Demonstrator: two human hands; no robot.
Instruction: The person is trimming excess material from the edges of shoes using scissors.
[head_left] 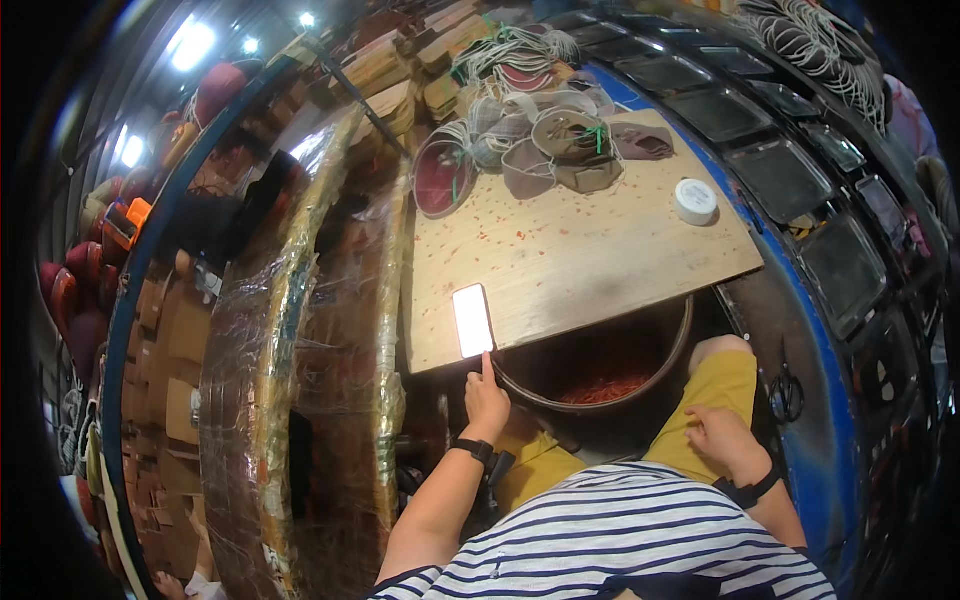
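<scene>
My left hand reaches forward with its index finger stretched out, the tip at the near edge of a phone. The phone lies face up with a bright white screen, on the left front corner of a pale wooden board. The other fingers of that hand are curled. My right hand rests on my right thigh, loosely closed, with nothing visible in it. Below the board's near edge, between my knees, is a dark round tub with red scraps in it.
Cup-shaped fabric pieces with pale cords are heaped at the board's far side. Red flecks dot the board near a white round container. Scissors lie at right, beside black tray-like frames. Film-wrapped stacks stand left.
</scene>
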